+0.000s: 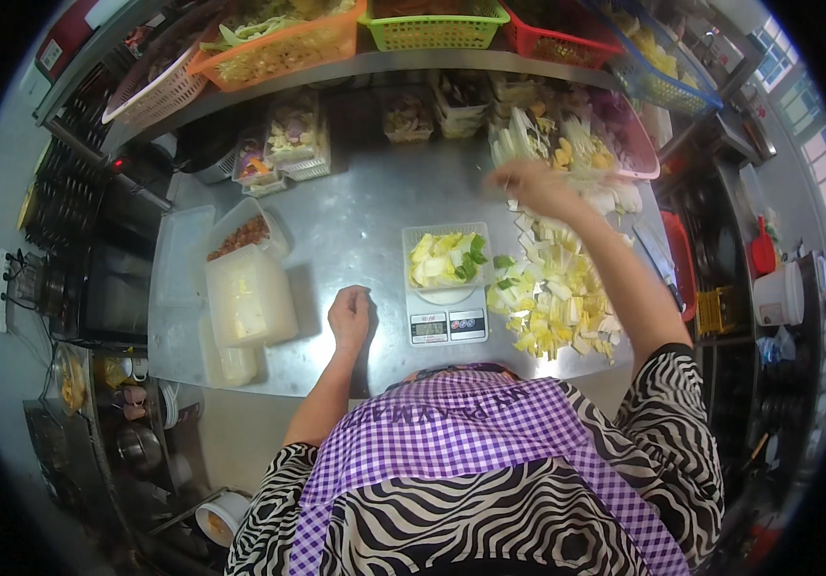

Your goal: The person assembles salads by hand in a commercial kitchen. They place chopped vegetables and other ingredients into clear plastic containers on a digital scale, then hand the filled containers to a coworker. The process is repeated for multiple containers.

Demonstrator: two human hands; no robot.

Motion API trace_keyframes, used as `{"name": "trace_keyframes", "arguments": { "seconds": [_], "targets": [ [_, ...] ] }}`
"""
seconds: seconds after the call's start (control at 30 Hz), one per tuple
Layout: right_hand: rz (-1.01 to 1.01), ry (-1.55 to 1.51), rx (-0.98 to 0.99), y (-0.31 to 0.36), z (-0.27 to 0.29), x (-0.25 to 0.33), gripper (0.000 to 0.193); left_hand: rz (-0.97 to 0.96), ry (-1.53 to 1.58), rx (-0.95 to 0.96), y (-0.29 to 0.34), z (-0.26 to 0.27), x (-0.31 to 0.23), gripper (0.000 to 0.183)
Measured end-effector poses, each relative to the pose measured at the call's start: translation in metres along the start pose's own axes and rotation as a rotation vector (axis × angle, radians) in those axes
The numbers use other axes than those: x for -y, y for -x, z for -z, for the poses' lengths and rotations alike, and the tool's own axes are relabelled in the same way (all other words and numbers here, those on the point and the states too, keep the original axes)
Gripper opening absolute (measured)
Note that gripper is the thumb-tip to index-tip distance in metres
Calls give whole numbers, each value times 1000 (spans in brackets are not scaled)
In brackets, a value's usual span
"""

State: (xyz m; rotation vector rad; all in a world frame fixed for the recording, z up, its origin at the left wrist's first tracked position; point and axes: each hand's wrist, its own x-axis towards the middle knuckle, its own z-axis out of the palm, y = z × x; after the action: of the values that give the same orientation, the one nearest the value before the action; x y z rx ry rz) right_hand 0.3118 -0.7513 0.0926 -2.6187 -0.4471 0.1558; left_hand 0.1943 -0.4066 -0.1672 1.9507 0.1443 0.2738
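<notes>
My left hand (349, 317) rests as a loose fist on the steel counter (355, 221), just left of a white kitchen scale (448, 324). On the scale stands a clear tub (446, 257) with pale yellow and green chopped vegetables. My right hand (528, 185) reaches far forward over a pile of chopped cabbage (557, 298) toward a pink basket (639, 154) of cut vegetables; it is blurred, so its grip is unclear.
Stacked clear lidded boxes (248, 298) stand at the left, one tub (245, 233) holding brown bits. Small filled tubs (293, 134) line the back. Orange (279, 48), green (437, 29) and red (557, 38) baskets sit on the shelf above. A knife (658, 252) lies at the right.
</notes>
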Motion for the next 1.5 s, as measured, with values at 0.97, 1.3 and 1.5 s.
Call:
{"name": "trace_keyframes", "arguments": {
  "seconds": [0.97, 1.3, 1.5],
  "targets": [
    [50, 127, -322, -274, 165, 42, 24, -85, -114, -73, 5, 7, -33, 7],
    [202, -410, -387, -204, 162, 43, 19, -110, -120, -64, -1, -1, -27, 12],
    [440, -285, -17, -72, 29, 72, 22, -39, -75, -27, 7, 6, -16, 11]
  ]
}}
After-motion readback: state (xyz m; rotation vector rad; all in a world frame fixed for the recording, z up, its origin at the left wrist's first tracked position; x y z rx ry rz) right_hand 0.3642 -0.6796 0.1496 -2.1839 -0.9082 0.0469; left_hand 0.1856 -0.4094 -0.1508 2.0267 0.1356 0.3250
